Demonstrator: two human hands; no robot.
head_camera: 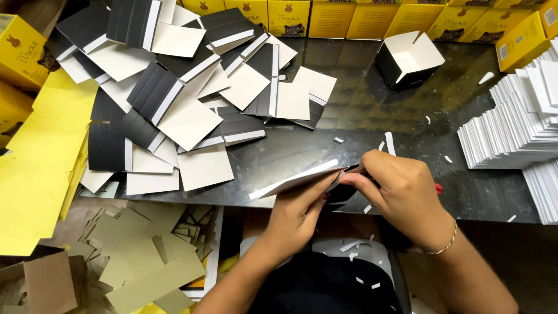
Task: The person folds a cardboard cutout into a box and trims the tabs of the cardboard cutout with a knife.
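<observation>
Bright, even light from overhead falls on the glossy black tabletop (360, 81), which shows soft yellowish reflections of the row of yellow boxes (372, 17) along its far edge. Shadows on the tabletop are faint and short. Focus is sharp; straight lines bow outward toward the corners.

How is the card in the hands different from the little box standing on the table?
The card is flat, held edge-on by both hands; the box is folded up and stands open and untouched on the table. The card shows mostly white; the box shows black walls outside. Both are black-and-white cardboard.
</observation>
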